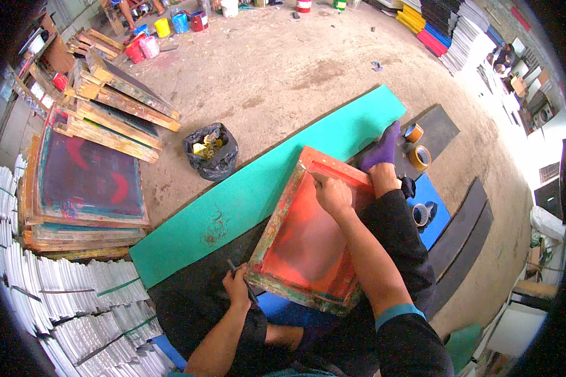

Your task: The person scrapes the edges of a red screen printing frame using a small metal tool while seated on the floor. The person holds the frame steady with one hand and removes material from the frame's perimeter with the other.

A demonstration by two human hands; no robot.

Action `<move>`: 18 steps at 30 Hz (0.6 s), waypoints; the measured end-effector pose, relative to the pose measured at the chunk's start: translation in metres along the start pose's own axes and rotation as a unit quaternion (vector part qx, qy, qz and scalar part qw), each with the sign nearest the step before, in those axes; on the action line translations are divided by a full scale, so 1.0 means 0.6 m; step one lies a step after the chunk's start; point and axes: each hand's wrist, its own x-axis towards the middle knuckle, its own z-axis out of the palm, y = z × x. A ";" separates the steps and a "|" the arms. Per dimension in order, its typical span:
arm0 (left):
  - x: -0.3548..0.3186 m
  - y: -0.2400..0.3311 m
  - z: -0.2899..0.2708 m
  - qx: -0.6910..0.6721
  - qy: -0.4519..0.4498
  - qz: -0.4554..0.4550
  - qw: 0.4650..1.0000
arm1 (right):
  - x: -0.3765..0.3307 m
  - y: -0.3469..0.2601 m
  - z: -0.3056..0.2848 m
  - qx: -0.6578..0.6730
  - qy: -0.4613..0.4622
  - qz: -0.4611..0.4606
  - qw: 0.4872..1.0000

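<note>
Dusty concrete floor (283,69), red screen frame (308,235) on lap, left hand (236,288) gripping a pen (244,284), right hand (331,195) fingers curled at its top edge.

The orange printing screen (308,235) in a worn wooden frame rests tilted on the person's lap. More framed screens (88,182) lie stacked at left, the top one dark with red shapes. A black bag (212,152) sits beside them on the floor.

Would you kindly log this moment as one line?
left hand: grips dark tool | right hand: on red screen frame | frame: tilted on lap
</note>
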 end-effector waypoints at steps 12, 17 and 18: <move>-0.005 0.005 0.007 -0.009 -0.003 0.004 1.000 | -0.023 -0.067 -0.011 -0.045 -0.040 0.066 0.996; -0.018 0.018 0.017 -0.011 0.036 -0.012 0.999 | -0.015 -0.102 -0.024 -0.061 -0.060 0.073 0.994; -0.018 0.018 0.018 -0.007 0.038 -0.011 0.999 | -0.015 -0.105 -0.028 -0.052 -0.055 0.074 0.994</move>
